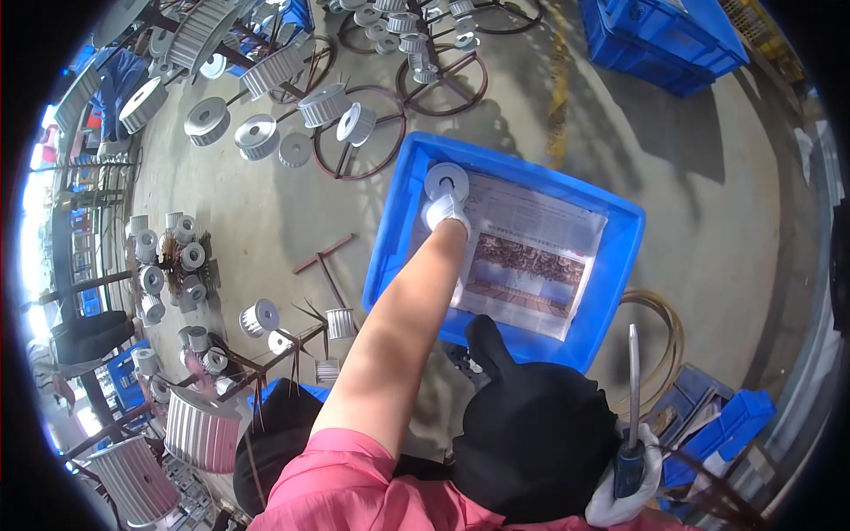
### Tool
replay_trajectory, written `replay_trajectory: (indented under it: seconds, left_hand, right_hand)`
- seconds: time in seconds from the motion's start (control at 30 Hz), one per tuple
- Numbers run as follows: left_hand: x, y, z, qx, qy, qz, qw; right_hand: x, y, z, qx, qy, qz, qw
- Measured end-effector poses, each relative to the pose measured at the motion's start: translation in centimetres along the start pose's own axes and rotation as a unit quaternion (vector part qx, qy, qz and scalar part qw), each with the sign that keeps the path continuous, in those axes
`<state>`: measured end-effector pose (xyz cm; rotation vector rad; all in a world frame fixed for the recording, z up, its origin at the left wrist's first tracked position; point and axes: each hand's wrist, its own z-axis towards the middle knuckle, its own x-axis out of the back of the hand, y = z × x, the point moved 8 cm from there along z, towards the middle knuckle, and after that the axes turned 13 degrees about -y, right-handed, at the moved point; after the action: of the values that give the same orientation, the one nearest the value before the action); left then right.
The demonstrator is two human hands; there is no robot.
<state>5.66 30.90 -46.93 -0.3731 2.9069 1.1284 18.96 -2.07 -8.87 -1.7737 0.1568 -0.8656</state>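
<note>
My left hand (pixel 445 211), in a white glove, reaches into a blue plastic crate (pixel 506 152). Its fingers close on a silver pulley (pixel 436 181) at the crate's upper left corner; the glove hides the pulley's lower part. A printed paper sheet (pixel 540 252) with a picture lines the crate floor. At the lower right, my right hand (pixel 651 473), also in a white glove, is wrapped round the dark handle of a screwdriver (pixel 634 389). The screwdriver's metal shaft points upward, away from the crate.
Toothed pulleys (pixel 257 137) hang on round-based metal racks at upper left. More pulleys (pixel 204 429) hang on rods at lower left. Stacked blue crates (pixel 664 44) stand at upper right. A coiled hose (pixel 668 327) lies right of my crate. A black rounded thing (pixel 540 434) covers the lower middle.
</note>
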Motion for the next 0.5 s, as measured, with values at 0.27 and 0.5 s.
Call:
replay_trajectory:
  seconds: [0.27, 0.5]
  left_hand:
    - [2.2, 2.4, -5.2, -0.091, -0.248, 0.272, 0.925]
    - [11.4, 12.9, -17.7, -0.383, 0.090, 0.442, 0.806]
  right_hand:
    - [1.4, 5.7, -1.2, -0.214, 0.088, 0.209, 0.950]
    - [0.6, 11.7, 8.1, -0.281, -0.117, 0.262, 0.916]
